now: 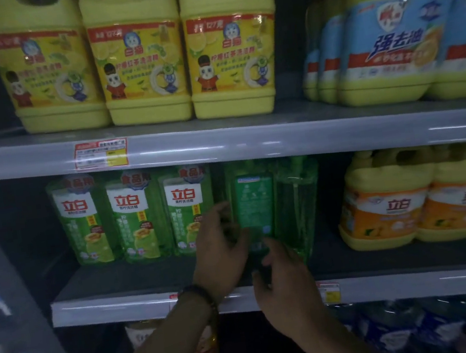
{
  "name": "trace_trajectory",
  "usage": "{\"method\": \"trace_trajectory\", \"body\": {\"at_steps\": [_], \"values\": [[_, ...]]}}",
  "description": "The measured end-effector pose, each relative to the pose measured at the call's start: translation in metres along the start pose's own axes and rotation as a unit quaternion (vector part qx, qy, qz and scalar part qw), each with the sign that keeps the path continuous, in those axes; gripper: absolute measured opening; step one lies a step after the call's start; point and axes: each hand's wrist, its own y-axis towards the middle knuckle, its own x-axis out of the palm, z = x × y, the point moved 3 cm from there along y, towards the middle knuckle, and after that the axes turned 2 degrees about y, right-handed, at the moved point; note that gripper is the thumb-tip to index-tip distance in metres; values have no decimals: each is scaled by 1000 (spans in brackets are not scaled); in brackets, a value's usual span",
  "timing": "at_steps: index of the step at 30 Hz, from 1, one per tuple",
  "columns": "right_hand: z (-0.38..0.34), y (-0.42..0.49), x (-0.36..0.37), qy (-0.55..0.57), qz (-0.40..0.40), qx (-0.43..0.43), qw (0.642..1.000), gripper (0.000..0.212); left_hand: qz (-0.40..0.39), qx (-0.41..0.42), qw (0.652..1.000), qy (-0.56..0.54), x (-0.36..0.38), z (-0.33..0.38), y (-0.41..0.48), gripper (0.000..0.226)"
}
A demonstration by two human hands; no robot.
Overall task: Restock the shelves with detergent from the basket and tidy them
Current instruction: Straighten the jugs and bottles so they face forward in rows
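Note:
A green detergent bottle [254, 203] stands on the middle shelf [141, 302] with its back label facing out. My left hand [221, 252] grips its lower left side, fingers curled round the edge. My right hand [284, 285] holds the bottle's base from the front right. Just to the right stands another green bottle [299, 203], turned sideways. To the left, three matching green bottles [137, 215] stand in a row, labels forward. The basket is out of view.
Yellow jugs [139, 61] and blue-labelled jugs [391, 37] fill the upper shelf. Orange-labelled yellow jugs [392, 202] stand at the middle shelf's right. Dark blue packs [394, 330] lie on the lower shelf. A shelf upright [6, 265] runs down the left.

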Motion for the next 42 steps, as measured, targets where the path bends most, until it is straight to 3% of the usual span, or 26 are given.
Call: {"method": "trace_trajectory", "body": {"at_steps": [4, 6, 10, 13, 15, 18, 20, 23, 25, 30, 34, 38, 42], "values": [[-2, 11, -1, 61, -54, 68, 994, 77, -36, -53, 996, 56, 4, 0, 16, 65], [-5, 18, 0, 105, -70, 104, 987, 79, -72, -105, 992, 18, 4, 2, 19, 69], [-16, 21, 2, 181, -84, 129, 971, 82, -94, -115, 988, -47, 10, 10, 23, 60], [-18, 22, 5, 212, -95, 144, 962, 69, -92, -145, 979, -106, 17, 12, 26, 59], [-15, 22, 7, 225, -97, 169, 955, 74, -94, -157, 977, -110, 20, 13, 27, 64], [-13, 19, 7, 227, -104, 190, 950, 85, -75, -169, 979, -90, 18, 11, 29, 49], [-11, 19, 8, 209, -103, 187, 954, 90, -63, -185, 978, -74, 18, 10, 27, 43], [-15, 17, 8, 195, -94, 171, 961, 91, -39, -214, 976, 28, 25, 3, 20, 69], [-18, 16, 3, 195, -96, 161, 963, 90, -23, -220, 974, 47, 26, 10, 17, 68], [-19, 16, -6, 175, -76, 140, 972, 78, -46, -229, 972, -37, 17, 21, 10, 48], [-19, 16, -7, 162, -45, 135, 976, 82, -63, -224, 969, -77, 3, 24, 3, 48], [-16, 13, -1, 169, -33, 108, 979, 100, -66, -211, 972, -86, -12, 25, -8, 52], [-20, 15, 6, 170, -72, 96, 978, 112, -72, -176, 981, -46, -29, 31, -25, 57]]}}
